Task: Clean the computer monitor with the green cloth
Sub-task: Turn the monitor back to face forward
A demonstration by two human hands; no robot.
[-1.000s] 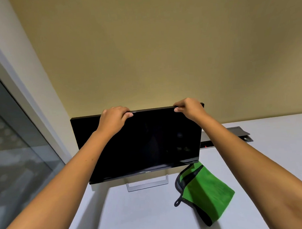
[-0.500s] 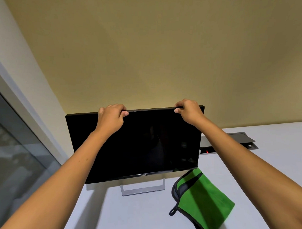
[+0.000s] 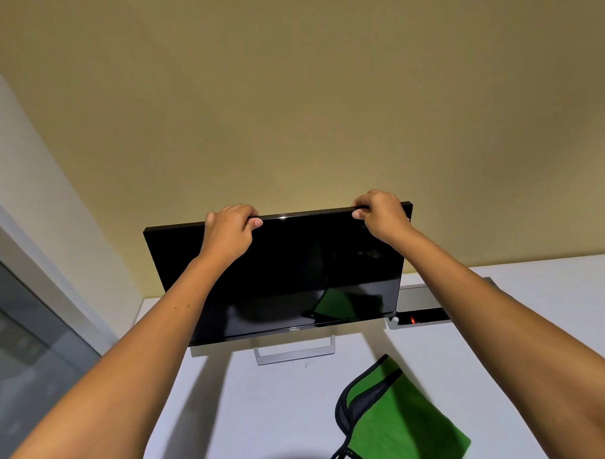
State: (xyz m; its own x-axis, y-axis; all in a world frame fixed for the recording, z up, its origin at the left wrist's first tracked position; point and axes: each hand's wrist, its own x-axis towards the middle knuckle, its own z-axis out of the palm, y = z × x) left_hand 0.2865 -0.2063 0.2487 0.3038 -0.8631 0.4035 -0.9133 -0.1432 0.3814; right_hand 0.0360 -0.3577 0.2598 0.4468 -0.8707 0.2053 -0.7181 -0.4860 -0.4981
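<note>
Nearest the camera, the green cloth lies loose on the white desk, dark-edged with one corner folded over, in front of the monitor and off to its right, touched by neither hand. Behind it the silver stand sits on the desk, carrying the computer monitor, whose dark screen reflects a patch of green. To the monitor's right a cable box is set into the desk, with a small red light showing. Both bare forearms reach up to the monitor's top edge — the left hand and the right hand each curl closed over it, fingers hidden behind, thumbs on the front. A tan wall rises beyond.
</note>
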